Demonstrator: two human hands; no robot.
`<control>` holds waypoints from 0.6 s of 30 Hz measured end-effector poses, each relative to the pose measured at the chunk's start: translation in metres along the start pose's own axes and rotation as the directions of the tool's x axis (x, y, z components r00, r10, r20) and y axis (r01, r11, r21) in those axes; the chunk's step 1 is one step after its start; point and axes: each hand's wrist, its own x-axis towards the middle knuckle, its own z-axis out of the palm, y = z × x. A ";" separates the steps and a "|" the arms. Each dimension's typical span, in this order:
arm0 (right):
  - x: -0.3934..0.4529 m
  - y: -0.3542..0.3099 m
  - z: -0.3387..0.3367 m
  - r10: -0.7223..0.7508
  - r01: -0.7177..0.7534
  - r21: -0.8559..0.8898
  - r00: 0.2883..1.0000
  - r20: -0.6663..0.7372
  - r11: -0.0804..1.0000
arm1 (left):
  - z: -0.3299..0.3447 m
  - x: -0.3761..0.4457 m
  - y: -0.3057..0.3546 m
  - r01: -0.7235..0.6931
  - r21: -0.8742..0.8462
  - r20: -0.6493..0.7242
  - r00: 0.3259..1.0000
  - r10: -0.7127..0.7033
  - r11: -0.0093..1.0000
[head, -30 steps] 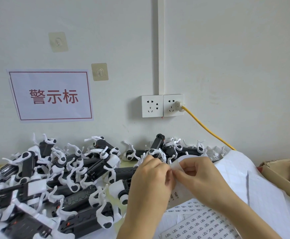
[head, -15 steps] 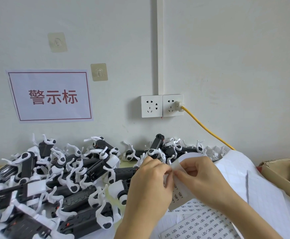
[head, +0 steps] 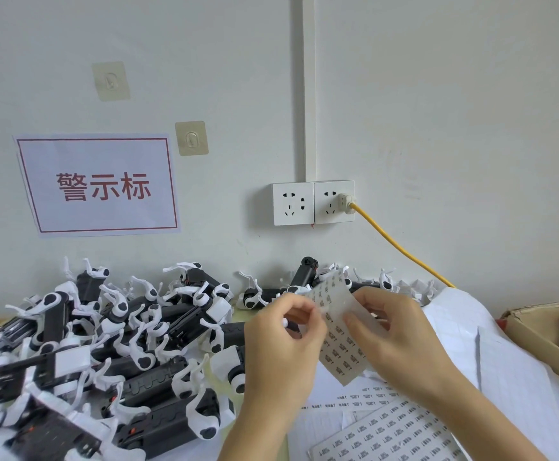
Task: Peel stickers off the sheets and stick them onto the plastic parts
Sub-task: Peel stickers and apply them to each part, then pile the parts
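Sticker sheet [head: 337,341] hangs in our grip, just right of the heap of black-and-white plastic parts [head: 112,354]; our right hand [head: 401,341] pinches its right edge, and our left hand [head: 281,344] curls at its left edge, thumb and forefinger together. More printed sheets [head: 388,427] lie right of that heap, below our hands

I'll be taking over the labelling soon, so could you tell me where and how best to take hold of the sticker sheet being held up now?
Probably best by a side edge, as here: the right hand pinches the sticker sheet from the right, so the sheet curls with its printed face towards the left hand, which comes from the left to pick at a sticker.
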 end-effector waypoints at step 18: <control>0.002 0.020 -0.003 0.145 -0.210 -0.510 0.976 -0.164 0.834 | -0.004 0.005 -0.003 0.355 -0.283 -0.148 0.902 -0.406 0.891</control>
